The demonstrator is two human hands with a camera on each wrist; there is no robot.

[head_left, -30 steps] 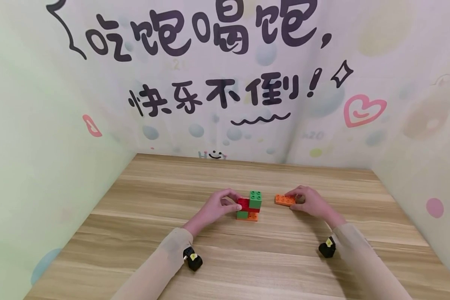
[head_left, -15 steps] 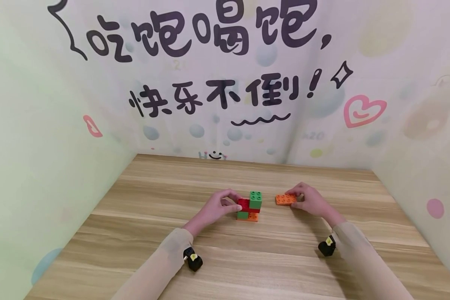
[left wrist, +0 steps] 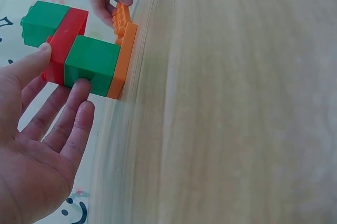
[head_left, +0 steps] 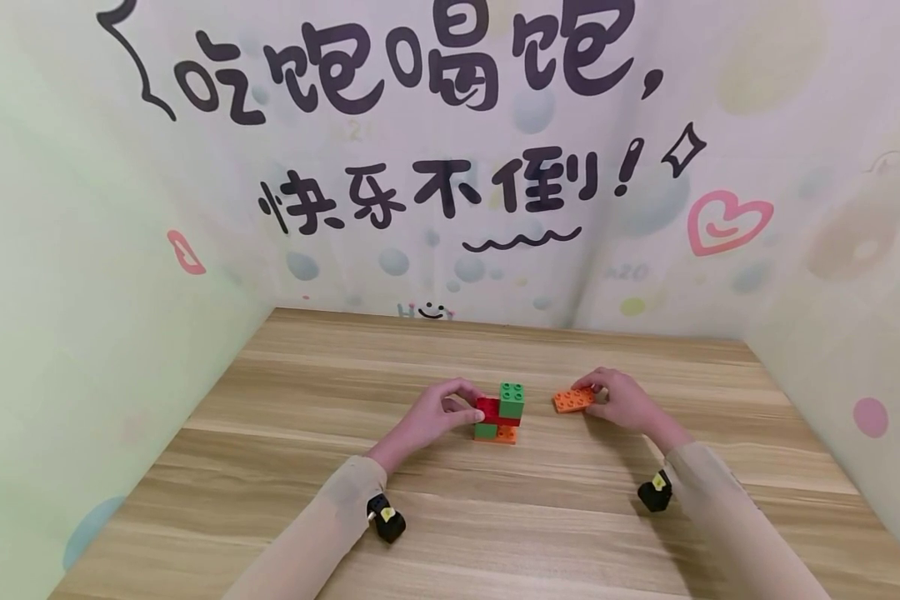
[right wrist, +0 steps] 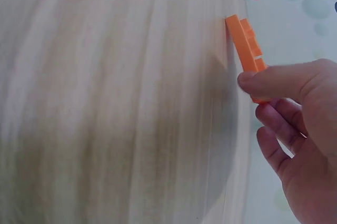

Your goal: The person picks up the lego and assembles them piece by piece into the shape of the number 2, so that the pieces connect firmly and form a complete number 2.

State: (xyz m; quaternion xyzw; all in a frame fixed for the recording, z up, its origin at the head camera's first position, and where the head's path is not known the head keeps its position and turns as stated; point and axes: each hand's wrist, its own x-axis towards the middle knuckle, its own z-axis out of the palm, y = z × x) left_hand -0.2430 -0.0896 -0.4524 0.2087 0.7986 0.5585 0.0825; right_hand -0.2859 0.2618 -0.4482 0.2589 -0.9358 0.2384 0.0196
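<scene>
A small stack of toy building bricks stands on the table: a thin orange plate (left wrist: 124, 61) at the bottom, a green brick (left wrist: 92, 62) on it, a red brick (head_left: 487, 408) across that, and another green brick (head_left: 512, 400) on top at the right. My left hand (head_left: 431, 418) pinches the red brick's left end, thumb in front and fingers behind. To the right of the stack, my right hand (head_left: 621, 402) pinches a separate flat orange brick (head_left: 572, 401) by its right end, studs up. In the right wrist view the thumb lies along that orange brick's side (right wrist: 243, 45).
The wood-grain table (head_left: 450, 525) meets a printed backdrop (head_left: 390, 275) at the back and on both sides. Black wrist cameras (head_left: 387, 518) hang below the beige sleeves (head_left: 735, 517).
The flat orange brick in my right hand has shifted slightly right and turned a little, its left end now nearer me. My left hand and the stack look the same.
</scene>
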